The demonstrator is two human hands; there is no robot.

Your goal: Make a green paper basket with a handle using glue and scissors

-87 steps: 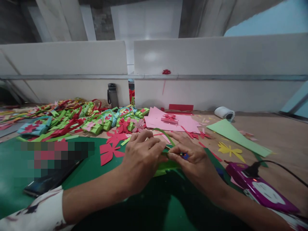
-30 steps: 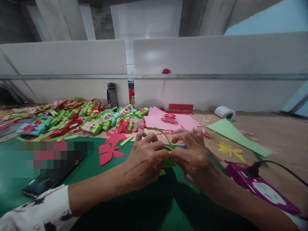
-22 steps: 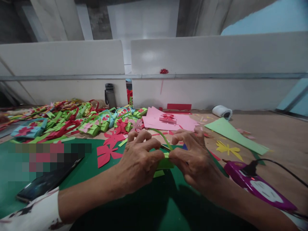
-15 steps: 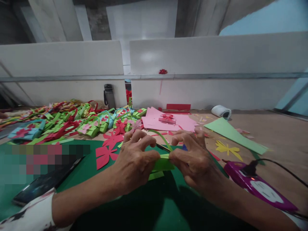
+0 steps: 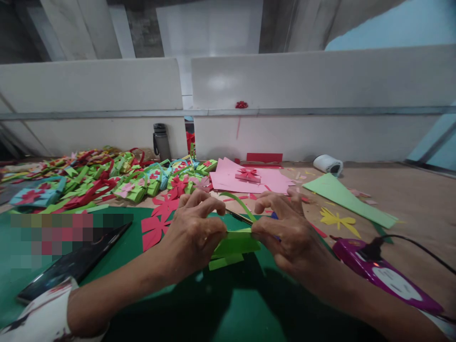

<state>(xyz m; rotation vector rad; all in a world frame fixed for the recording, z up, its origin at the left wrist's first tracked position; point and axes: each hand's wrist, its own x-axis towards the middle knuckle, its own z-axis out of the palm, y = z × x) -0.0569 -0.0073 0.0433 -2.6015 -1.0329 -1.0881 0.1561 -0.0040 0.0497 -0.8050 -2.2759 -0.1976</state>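
Between my hands is a small green paper bag with a curved strip handle rising from its top. My left hand pinches the bag's upper left edge between thumb and finger. At the upper right edge, my right hand grips it in the same way. A green flap hangs below, over the dark green cutting mat. Red paper flowers lie just left of my left hand. Behind the bag, a thin pen-like stick is partly hidden by my hands.
A pile of finished paper bags covers the left side. Pink sheets lie behind my hands. To the right are a yellow paper flower, a light green sheet and a purple power strip. A black phone rests left.
My left hand has slid left along the top edge, uncovering more of the green bag. My right hand stays nearly in place, still pinching.
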